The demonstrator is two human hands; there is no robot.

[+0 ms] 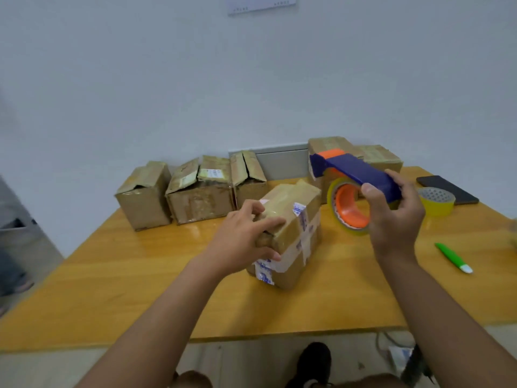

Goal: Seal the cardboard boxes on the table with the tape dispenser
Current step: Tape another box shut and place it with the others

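Observation:
A taped cardboard box [296, 219] lies in the middle of the wooden table [112, 289]. My left hand [243, 239] grips its near left end, fingers curled over the top edge. My right hand [394, 217] holds the blue and orange tape dispenser [355, 175] by its handle, raised above the table to the right of the box. Its yellow tape roll [349, 211] hangs beside the box. Three boxes with loose flaps [145, 194] [198, 189] [249, 177] stand in a row at the back left. Two more boxes [330, 147] [380, 158] stand behind the dispenser.
A spare yellow tape roll [437, 201] and a dark phone [447, 189] lie at the back right. A green utility knife [453, 257] rests near the right edge. A person's legs [11, 264] show at the far left. The table backs onto a white wall.

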